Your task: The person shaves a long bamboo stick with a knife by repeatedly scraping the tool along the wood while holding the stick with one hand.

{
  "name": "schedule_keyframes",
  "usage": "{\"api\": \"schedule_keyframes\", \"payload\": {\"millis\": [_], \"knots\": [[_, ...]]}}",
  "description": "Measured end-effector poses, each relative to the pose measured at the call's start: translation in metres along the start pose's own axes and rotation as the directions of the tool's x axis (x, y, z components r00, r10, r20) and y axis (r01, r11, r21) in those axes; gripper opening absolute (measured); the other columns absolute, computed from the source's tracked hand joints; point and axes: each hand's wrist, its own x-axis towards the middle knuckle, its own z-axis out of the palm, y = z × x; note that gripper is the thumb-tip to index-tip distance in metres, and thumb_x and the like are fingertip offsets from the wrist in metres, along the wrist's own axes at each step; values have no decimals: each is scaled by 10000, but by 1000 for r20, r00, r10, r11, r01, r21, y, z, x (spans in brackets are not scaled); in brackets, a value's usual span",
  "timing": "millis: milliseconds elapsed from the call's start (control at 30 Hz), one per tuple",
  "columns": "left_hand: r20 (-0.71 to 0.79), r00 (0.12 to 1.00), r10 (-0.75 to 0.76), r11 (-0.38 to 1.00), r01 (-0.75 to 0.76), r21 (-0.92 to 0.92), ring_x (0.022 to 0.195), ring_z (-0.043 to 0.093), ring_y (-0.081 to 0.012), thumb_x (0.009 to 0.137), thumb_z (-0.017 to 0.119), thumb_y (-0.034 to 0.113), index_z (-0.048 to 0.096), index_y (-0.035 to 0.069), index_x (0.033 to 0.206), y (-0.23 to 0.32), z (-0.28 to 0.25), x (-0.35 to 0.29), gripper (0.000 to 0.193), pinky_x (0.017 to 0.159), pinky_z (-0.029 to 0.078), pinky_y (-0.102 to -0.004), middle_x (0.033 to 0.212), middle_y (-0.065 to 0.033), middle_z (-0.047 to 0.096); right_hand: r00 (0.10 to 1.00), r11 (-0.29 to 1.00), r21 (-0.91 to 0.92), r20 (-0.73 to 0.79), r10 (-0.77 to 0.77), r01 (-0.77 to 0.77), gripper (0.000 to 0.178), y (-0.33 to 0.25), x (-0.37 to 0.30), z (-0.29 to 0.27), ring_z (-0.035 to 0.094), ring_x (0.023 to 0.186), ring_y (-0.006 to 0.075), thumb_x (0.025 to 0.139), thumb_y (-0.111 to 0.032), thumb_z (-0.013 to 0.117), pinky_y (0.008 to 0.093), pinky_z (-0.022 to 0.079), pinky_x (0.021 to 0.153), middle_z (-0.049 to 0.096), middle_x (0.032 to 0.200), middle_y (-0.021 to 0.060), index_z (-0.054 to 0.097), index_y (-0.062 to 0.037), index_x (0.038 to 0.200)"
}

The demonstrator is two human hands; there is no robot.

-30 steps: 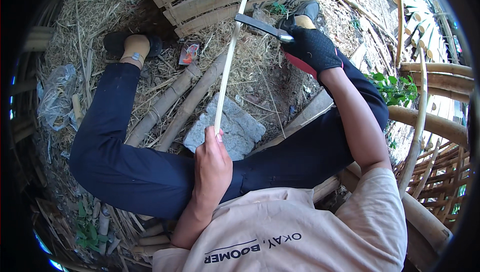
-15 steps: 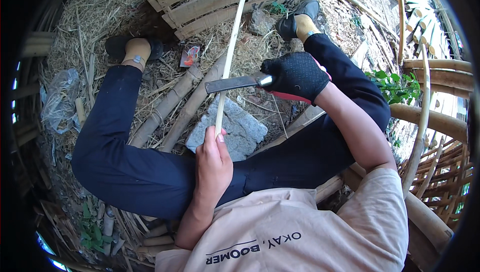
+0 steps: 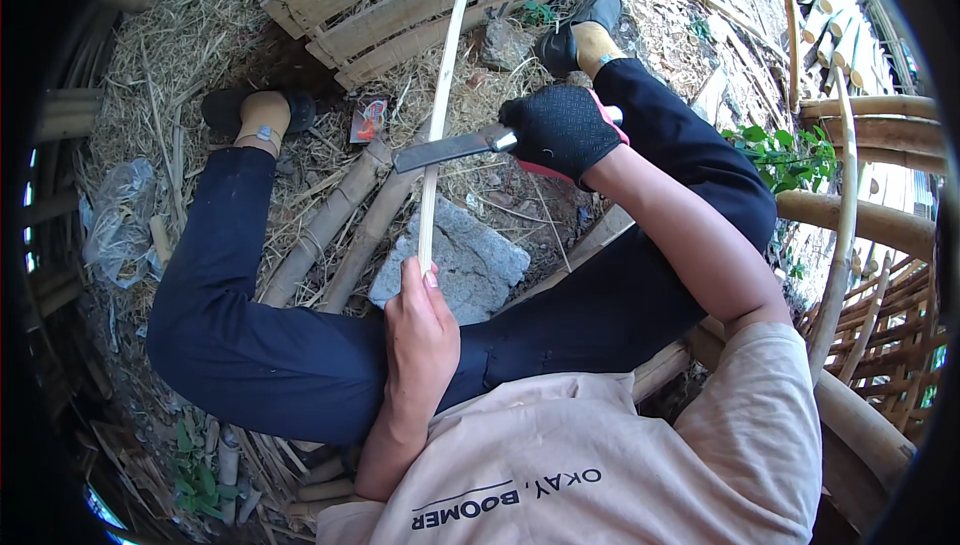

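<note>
My bare left hand [image 3: 422, 330] is closed around the near end of a long, pale bamboo strip [image 3: 441, 105]. The strip runs away from me, its far part lying over a slatted wooden crate. In a black and pink work glove, my right hand [image 3: 565, 135] grips the handle of a knife [image 3: 440, 152] with a wide, blunt-ended blade. That blade lies crosswise over the strip, a little beyond my left hand. Beneath the strip's near part is a rough grey stone [image 3: 460, 260] between my legs.
The wooden crate [image 3: 400, 20] stands at the far side. Two bamboo poles [image 3: 320, 230] lie on straw-covered ground left of the stone. A crumpled clear plastic bag [image 3: 120, 220] is at the left. Bamboo rails [image 3: 860, 225] and a woven bamboo basket [image 3: 880, 335] are on the right.
The gloved right hand and knife have shifted left and slightly toward the far side along the strip. The strip's far end has swung a little left; my left hand stays almost in place.
</note>
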Motion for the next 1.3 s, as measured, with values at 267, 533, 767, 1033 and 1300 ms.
{"api": "schedule_keyframes", "payload": {"millis": [267, 533, 767, 1033, 1300], "knots": [[41, 998, -39, 999, 40, -20, 824, 633, -519, 1015, 437, 40, 513, -17, 1121, 5, -4, -1, 143, 659, 473, -565, 864, -312, 651, 944, 983, -31, -286, 165, -181, 168, 57, 7, -10, 706, 786, 347, 831, -276, 662, 467, 541, 702, 714, 794, 135, 749, -154, 908], [46, 999, -24, 999, 25, -31, 813, 630, -515, 1013, 443, 40, 503, -8, 1143, -2, -2, -1, 151, 652, 464, -576, 873, -313, 649, 992, 989, 82, 35, -125, 122, 175, -18, -13, -11, 687, 713, 385, 787, -270, 705, 487, 539, 658, 667, 702, 174, 689, -117, 871], [27, 999, -31, 997, 29, 78, 802, 630, -518, 1018, 442, 48, 495, -8, 1160, 3, 0, -3, 162, 640, 464, -582, 838, -317, 648, 992, 988, 111, 53, -113, 107, 182, -22, -10, 7, 699, 735, 387, 752, -220, 694, 483, 553, 681, 684, 732, 184, 718, -102, 889], [42, 996, -79, 995, 76, 66, 889, 635, -514, 1035, 419, 81, 515, -20, 1140, 6, -2, 1, 175, 704, 488, -550, 930, -316, 654, 998, 998, 15, 15, -66, 66, 161, -9, 1, 1, 716, 737, 355, 740, -193, 670, 472, 559, 667, 699, 735, 159, 735, -129, 872], [23, 1000, 17, 1000, -17, 24, 790, 628, -518, 1012, 449, 40, 479, -16, 1137, -1, -1, 0, 140, 624, 465, -576, 816, -328, 634, 996, 997, -55, -76, -52, 48, 156, 3, 6, 0, 706, 702, 356, 732, -191, 672, 469, 549, 637, 690, 710, 154, 730, -138, 868]]}}
